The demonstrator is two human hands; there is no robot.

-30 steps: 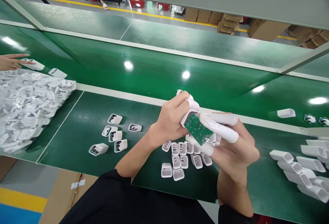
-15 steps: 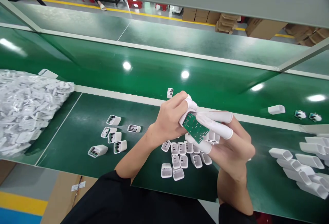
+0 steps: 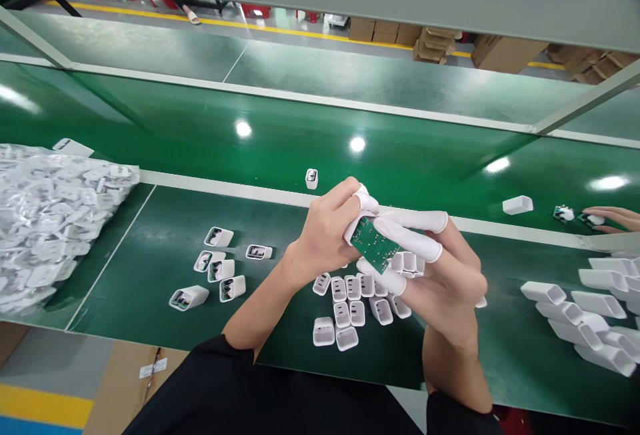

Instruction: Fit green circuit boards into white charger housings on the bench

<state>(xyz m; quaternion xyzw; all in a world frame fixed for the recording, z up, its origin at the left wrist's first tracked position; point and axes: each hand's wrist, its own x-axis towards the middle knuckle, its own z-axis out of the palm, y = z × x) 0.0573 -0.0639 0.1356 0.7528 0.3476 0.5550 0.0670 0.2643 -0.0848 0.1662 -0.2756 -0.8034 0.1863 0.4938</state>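
My left hand (image 3: 334,220) is closed around a white plastic charger housing (image 3: 354,224), mostly hidden by the fingers. In my right hand (image 3: 440,258), between fingers and thumb in white finger cots, is a green circuit board (image 3: 373,245), solder side showing. The board's upper left end is at the housing's mouth; how deep it sits I cannot tell. Below the hands stand several open white housings (image 3: 341,314), slots visible inside some. Left of my left forearm lie several housings with boards inside (image 3: 220,270).
A clear bag of white plastic parts (image 3: 65,222) lies at far left. More empty housings (image 3: 583,318) are stacked at right. On the green belt (image 3: 280,155) sit a filled housing (image 3: 311,178), a white housing (image 3: 518,205) and circuit boards (image 3: 564,213). A co-worker's hand (image 3: 617,216) touches one board.
The housings and boards on the belt have moved left. A co-worker's hand has come in from the right edge. My hands keep nearly the same hold on housing and board.
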